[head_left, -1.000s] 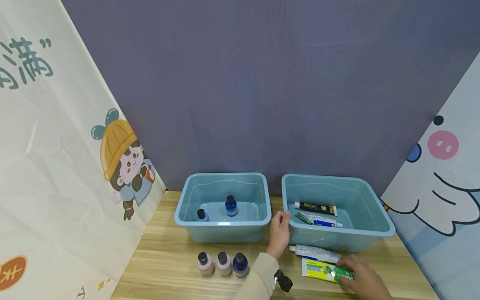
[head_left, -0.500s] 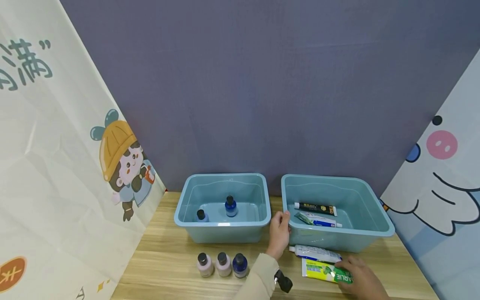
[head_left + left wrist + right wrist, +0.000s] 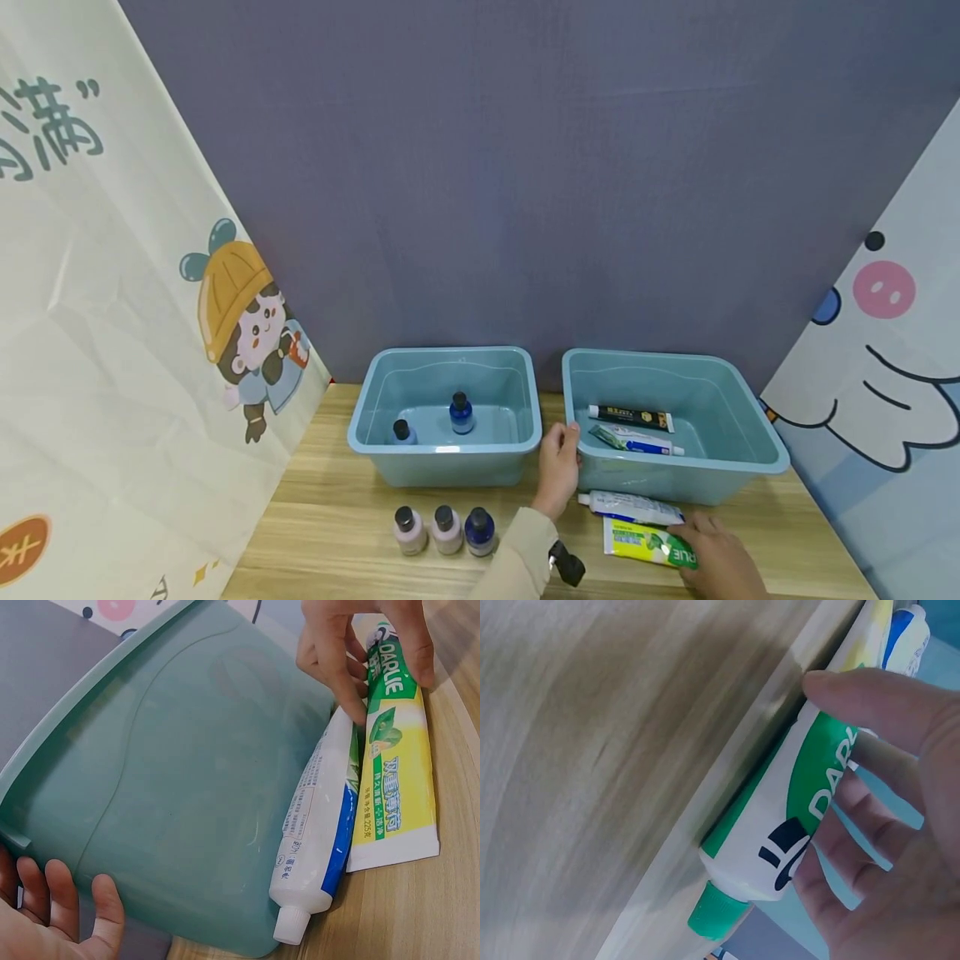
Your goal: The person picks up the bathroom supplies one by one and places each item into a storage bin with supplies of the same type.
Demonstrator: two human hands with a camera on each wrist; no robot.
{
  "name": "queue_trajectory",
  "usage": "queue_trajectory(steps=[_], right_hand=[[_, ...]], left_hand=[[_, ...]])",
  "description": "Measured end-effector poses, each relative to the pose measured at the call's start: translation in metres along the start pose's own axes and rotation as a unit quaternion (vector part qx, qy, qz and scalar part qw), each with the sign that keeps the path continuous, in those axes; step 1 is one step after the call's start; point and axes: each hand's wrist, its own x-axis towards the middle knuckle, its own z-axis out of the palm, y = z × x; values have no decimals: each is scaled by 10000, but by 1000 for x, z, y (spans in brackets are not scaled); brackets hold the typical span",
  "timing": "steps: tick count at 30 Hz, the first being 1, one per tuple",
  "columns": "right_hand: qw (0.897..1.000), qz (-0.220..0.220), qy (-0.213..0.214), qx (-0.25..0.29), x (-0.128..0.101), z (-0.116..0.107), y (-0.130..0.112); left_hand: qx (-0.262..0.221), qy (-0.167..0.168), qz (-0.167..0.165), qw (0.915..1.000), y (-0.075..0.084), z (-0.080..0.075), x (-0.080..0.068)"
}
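My left hand (image 3: pixel 557 471) grips the front left corner of the right-hand blue bin (image 3: pixel 682 475), fingertips at its rim in the left wrist view. On the table before that bin lies a yellow and green Darlie toothpaste tube (image 3: pixel 647 543). My right hand (image 3: pixel 718 557) pinches it near its capped end, with the thumb (image 3: pixel 840 684) on one side and fingers on the other. A white and blue toothpaste tube (image 3: pixel 311 832) lies between the Darlie tube and the bin wall. Inside the bin are a black tube (image 3: pixel 632 417) and another white and blue tube (image 3: pixel 637 439).
A second blue bin (image 3: pixel 457 467) stands to the left, holding two small blue bottles (image 3: pixel 462 414) with black caps. Two pale pink bottles (image 3: pixel 447 533) and a dark blue bottle (image 3: pixel 480 533) stand in a row before it. A dark wall panel (image 3: pixel 487 183) rises behind.
My right hand has shifted slightly left along the Darlie tube, covering more of its lettering. The left hand, the bins and the bottles look unmoved.
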Motion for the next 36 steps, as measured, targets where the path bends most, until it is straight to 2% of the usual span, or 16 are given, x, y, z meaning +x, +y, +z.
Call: queue_trajectory(steps=[8, 15, 36], right_hand=[[10000, -33, -33, -36, -1, 1, -2], [9997, 10, -229, -79, -1, 6, -1], [9986, 329, -415, -52, 1, 4, 0]], left_hand=[[32, 0, 22, 10000, 0, 0, -1], [82, 20, -177, 9998, -2, -2, -4], [16, 50, -33, 10000, -1, 0, 0]])
